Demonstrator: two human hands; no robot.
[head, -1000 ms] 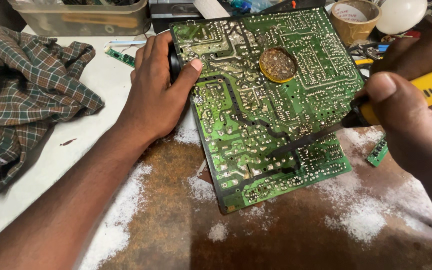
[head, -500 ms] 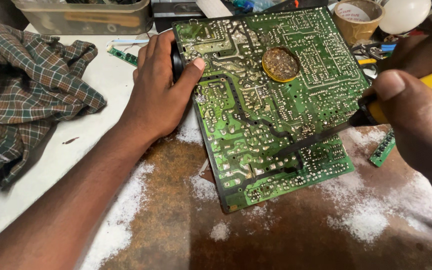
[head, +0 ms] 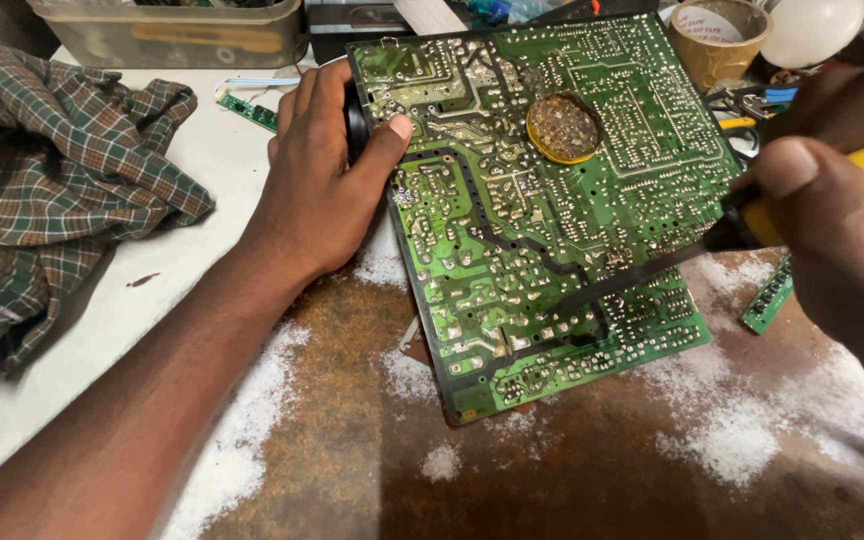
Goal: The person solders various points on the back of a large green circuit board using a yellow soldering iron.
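Steadying the circuit board [head: 542, 210] with your left hand [head: 327, 170] clamped on its edge, you press the right hand's [head: 832, 235] tightly gripped soldering iron [head: 652, 270] to a joint, which calls for a still tip.

white tabletop [head: 152, 290] | rusty brown mat [head: 552, 490] | dim light

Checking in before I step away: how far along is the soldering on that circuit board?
Board lies solder-side up, steadied at its edge by the left hand. In hand: the right hand has the soldering iron tip on a lower joint. Which joints remain cannot be told.
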